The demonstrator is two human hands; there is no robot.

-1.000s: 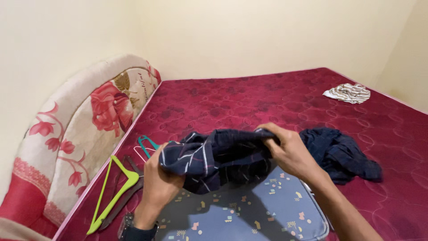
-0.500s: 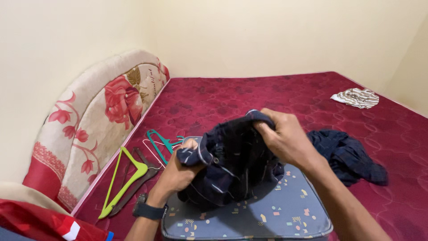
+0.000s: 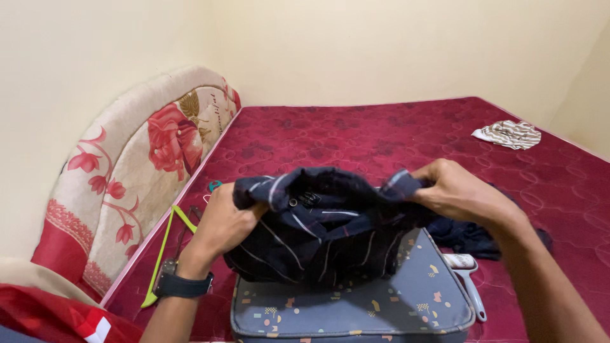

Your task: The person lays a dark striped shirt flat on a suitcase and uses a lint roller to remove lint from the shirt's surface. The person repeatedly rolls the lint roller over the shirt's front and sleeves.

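Observation:
Both of my hands hold a dark navy striped shirt up over a grey patterned cushion-like case. My left hand grips the shirt's left end; a black watch sits on that wrist. My right hand pinches its right end near the collar. The shirt hangs bunched between them, its lower part resting on the grey case.
A maroon mattress fills the view. Another dark garment lies behind my right hand. Green and teal hangers lie at the left by a floral headboard. A striped cloth lies far right. A white-handled tool lies beside the case.
My hands have spread apart, stretching the shirt wider and lifting it. The camera has shifted slightly left and nearer.

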